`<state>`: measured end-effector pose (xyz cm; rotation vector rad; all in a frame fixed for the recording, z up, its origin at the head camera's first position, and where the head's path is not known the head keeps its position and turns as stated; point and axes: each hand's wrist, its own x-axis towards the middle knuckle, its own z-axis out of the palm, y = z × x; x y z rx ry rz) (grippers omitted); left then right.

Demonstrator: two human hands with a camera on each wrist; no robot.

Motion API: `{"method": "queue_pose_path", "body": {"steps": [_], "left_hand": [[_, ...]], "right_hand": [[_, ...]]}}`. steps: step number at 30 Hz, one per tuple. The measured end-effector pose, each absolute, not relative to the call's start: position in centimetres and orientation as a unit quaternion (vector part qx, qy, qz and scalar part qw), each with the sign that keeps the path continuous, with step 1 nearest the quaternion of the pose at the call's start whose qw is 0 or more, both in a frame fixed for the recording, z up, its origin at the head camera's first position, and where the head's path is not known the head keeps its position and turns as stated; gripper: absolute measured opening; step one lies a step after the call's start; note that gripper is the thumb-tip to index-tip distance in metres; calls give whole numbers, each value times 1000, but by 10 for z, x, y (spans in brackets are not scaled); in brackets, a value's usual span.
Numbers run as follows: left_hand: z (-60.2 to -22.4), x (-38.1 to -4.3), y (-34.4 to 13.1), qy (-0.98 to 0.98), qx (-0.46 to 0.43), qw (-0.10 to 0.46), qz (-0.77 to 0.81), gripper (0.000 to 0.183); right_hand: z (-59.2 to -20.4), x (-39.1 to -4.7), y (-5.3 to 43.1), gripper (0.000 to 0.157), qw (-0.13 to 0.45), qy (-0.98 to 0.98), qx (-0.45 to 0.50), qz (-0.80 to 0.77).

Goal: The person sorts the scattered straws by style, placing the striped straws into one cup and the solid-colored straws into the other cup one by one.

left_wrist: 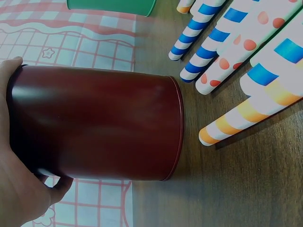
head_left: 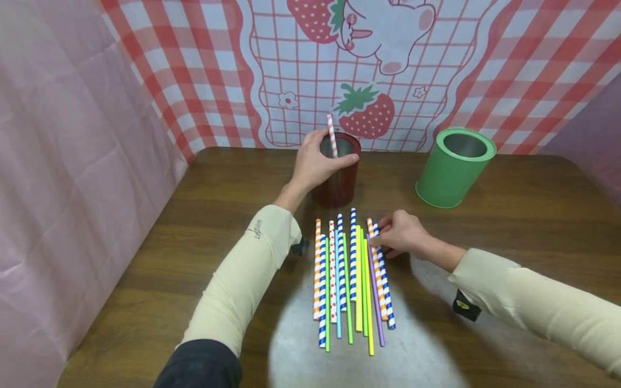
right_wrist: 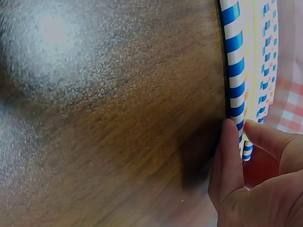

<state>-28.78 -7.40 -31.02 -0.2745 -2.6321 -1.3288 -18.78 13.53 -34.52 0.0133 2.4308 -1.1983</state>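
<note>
Straws [head_left: 358, 291], striped, spotted and plain, lie roughly side by side on the wooden tabletop [head_left: 228, 183] in front of a dark red can [head_left: 339, 186], from whose mouth a pink-striped straw [head_left: 331, 126] projects, slightly tilted. Left grip [head_left: 315, 161] is curled round the upper part of this can, and a green can [head_left: 443, 180] stands to its right, well apart. Right grip [head_left: 405, 234] is at the far end of the outermost blue-striped straw [head_left: 386, 296], thumb and fingertips close about it, though whether they are clamped cannot be told.
</note>
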Motion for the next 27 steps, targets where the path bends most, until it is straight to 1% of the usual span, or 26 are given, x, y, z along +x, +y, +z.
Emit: {"method": "queue_pose_path", "body": {"steps": [7,19,27], "left_hand": [[-310,-287,-74,-884,-95,92,-448,92],[-310,-288,-74,-883,-96,95,-449,91],[-310,-287,-74,-879,-92,91,-458,92]], "right_hand": [[-347,-187,135,48,211,865,26,-454],[-349,-187,137,49,225,845,38,-483],[-340,-190,139,46,204,836,20,-508]]}}
